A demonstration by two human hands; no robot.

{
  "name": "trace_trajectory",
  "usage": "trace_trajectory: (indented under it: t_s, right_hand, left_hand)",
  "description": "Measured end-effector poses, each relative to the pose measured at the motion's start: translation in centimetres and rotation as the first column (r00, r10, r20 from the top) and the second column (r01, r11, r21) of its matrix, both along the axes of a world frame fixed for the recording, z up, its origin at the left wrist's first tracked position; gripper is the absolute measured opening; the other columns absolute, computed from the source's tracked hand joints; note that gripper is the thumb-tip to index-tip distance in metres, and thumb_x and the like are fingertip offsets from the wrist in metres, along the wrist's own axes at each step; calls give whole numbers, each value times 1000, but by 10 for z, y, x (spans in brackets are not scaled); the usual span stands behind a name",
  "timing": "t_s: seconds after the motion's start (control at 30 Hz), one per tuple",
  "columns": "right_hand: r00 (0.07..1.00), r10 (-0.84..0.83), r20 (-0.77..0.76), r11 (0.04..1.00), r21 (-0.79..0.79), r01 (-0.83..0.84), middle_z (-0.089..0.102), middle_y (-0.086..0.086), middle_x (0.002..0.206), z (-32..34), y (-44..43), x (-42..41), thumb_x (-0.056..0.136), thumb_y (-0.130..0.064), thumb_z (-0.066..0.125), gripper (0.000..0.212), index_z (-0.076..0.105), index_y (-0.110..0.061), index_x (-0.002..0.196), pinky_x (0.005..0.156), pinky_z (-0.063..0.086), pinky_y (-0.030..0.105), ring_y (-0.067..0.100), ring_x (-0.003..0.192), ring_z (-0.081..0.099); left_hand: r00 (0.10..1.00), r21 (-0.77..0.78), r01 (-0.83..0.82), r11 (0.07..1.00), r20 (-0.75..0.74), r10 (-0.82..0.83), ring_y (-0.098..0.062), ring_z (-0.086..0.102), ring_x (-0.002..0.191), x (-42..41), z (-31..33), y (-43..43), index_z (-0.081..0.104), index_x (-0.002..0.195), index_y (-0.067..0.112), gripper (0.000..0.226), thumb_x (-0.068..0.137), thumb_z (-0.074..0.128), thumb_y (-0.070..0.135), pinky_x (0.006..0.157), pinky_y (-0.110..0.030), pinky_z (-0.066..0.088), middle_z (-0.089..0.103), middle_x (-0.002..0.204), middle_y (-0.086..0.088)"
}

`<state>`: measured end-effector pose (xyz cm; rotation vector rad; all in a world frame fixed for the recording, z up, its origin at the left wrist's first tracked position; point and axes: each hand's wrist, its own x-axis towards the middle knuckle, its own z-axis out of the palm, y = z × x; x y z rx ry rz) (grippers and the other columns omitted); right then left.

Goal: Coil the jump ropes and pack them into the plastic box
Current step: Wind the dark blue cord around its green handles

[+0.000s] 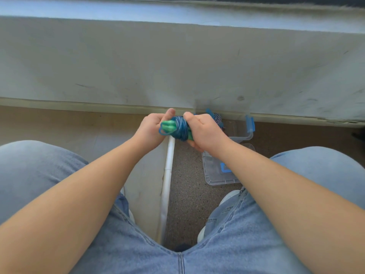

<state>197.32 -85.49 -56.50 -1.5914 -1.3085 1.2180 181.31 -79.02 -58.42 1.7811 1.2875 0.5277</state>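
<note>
A blue jump rope (180, 128) with green handles is wound into a tight bundle, held up in front of me above the floor. My left hand (151, 128) grips the bundle's left end, where the green handle tips stick out. My right hand (205, 130) grips its right end, fingers curled round the coil. Behind and below my right hand stands the clear plastic box (244, 135) with blue latches. A second rope (218, 117), striped dark and white, lies inside it, mostly hidden by my hand.
The box's clear lid (215, 173) with a blue clip lies on the speckled floor under my right forearm. A grey wall (177, 62) with a skirting rises straight ahead. A white strip (167, 178) runs along the floor between my knees in blue jeans.
</note>
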Motion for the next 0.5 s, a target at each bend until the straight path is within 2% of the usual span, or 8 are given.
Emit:
trace_trajectory:
  t_s: [0.07,0.13,0.2,0.23,0.27,0.33,0.4,0.5]
  right_hand:
    - [987,-144,-65,989,-27,143,47,8,43,0,1,-4,106,-34,37,50,53,-3,69,36,30,20,18,32,37]
    - [950,-292,-112,955,-99,281,48,8,45,-3,5,-2,104,-35,37,49,52,-6,69,38,30,22,20,33,37]
    - [890,-440,-119,891,-180,417,53,9,48,-3,12,8,101,-35,36,47,54,-7,68,40,33,27,23,39,43]
    - [877,-480,-34,868,-164,468,58,11,52,-4,16,16,99,-36,34,48,54,-7,67,43,38,31,28,45,50]
    - [869,-477,130,866,-98,490,62,14,58,-8,19,25,98,-37,32,50,54,-7,63,50,45,35,33,54,57]
    - [798,-389,461,906,32,423,64,20,71,-15,20,39,99,-38,29,56,55,-7,60,66,43,36,37,72,58]
    - [726,-285,626,944,55,324,66,23,82,-24,20,42,101,-40,27,60,65,-4,72,70,36,35,37,80,57]
    - [710,-150,688,981,15,194,68,22,88,-34,18,32,102,-41,27,60,70,-4,82,71,39,35,39,89,62]
  left_hand:
    - [999,76,16,997,-52,-12,-9,41,57,3,-2,-4,50,62,30,36,97,48,23,57,-29,35,51,57,11]
    - [993,128,78,989,-100,-65,-9,45,56,7,-3,-14,54,71,29,29,97,40,26,58,-32,37,53,61,9]
    - [951,110,265,958,-196,-240,-5,50,56,9,-3,-27,64,86,27,35,102,34,31,61,-31,42,55,62,10]
    - [897,90,386,918,-268,-351,-3,51,55,10,-3,-32,67,90,28,36,102,34,32,61,-29,44,55,60,10]
    - [832,86,495,865,-333,-443,-3,52,55,11,-1,-37,69,90,26,37,102,34,34,60,-28,44,54,57,10]
    - [767,151,605,782,-372,-522,-7,48,52,16,4,-41,65,79,18,39,100,37,34,55,-27,39,47,51,8]
    - [818,255,562,787,-312,-483,-14,44,52,21,10,-40,57,70,12,37,99,41,29,55,-31,35,45,52,6]
    - [918,305,388,870,-204,-339,-15,40,53,19,17,-32,48,67,11,35,100,44,23,55,-31,31,44,55,4]
